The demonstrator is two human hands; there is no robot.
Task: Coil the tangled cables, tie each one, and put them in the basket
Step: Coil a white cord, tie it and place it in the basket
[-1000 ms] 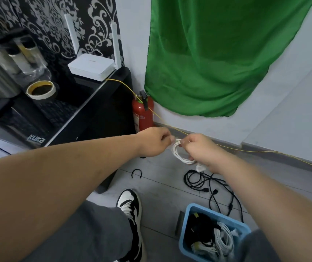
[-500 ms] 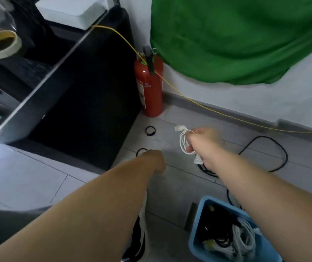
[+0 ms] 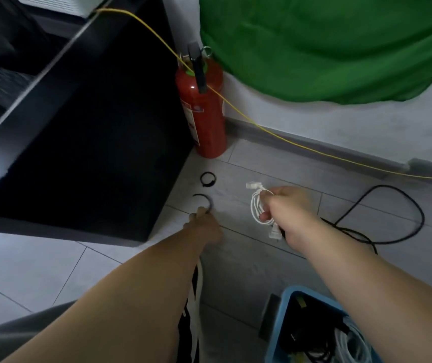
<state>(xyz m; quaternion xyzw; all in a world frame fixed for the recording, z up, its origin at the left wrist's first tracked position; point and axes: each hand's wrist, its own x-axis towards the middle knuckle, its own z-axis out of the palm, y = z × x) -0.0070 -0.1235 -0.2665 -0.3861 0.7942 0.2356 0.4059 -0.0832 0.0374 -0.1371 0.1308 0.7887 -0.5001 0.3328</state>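
Centre frame: your right hand (image 3: 289, 214) gripped the coiled white cable (image 3: 256, 205); left of it, your left hand (image 3: 202, 225) pinched the open black tie (image 3: 205, 199) on the floor (image 3: 256, 273).

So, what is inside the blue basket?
Inside the blue basket lie a coiled white cable, dark cables and a small yellow piece. The right forearm covers its far corner; the cables hide its bottom.

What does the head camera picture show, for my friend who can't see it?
The right hand holds a coiled white cable above the floor, while the left hand reaches a black tie lying there. A black cable lies loose nearby, and a blue basket holds other cables.
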